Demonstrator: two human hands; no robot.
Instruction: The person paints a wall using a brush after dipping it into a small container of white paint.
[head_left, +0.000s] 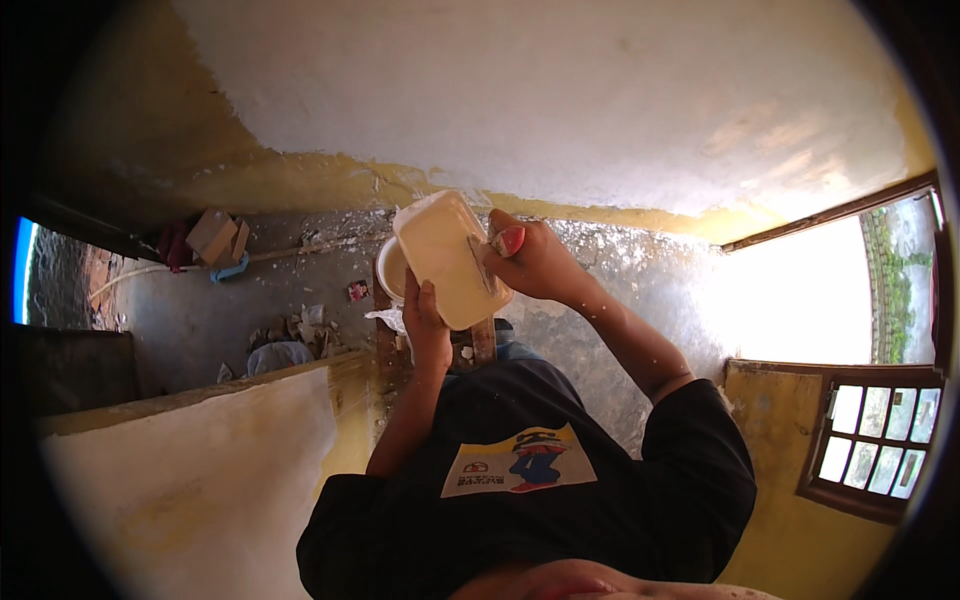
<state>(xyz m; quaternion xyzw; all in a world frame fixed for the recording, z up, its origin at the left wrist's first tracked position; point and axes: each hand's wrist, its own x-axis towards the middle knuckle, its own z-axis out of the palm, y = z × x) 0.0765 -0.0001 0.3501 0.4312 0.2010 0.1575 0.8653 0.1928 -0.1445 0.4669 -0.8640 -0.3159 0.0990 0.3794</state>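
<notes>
A black T-shirt [530, 515] was worn closest to the camera. Beyond it, a cream tray [445, 245] was gripped at its near left edge by the left hand [430, 328], partly hiding a round tub [391, 270]. A red-handled tool [510, 241] was clamped in the right hand [537, 264], its blade at the tray's right side; contact could not be told.

Black T-shirt [600, 410], 2 short sleeves: right sleeve [705, 440] at 3 o'clock from the chest print [535, 462], left sleeve [335, 535] at 8. Print = 1 4-sided panel: yellow toward 12, paler toward 8, cartoon figure in blue, small dark lettering at 8. Bluish cloth [516, 350] past hem at 12, maybe trousers. Left hand [427, 330], right hand [535, 262] bare. Pale specks on right forearm [635, 345].
</notes>
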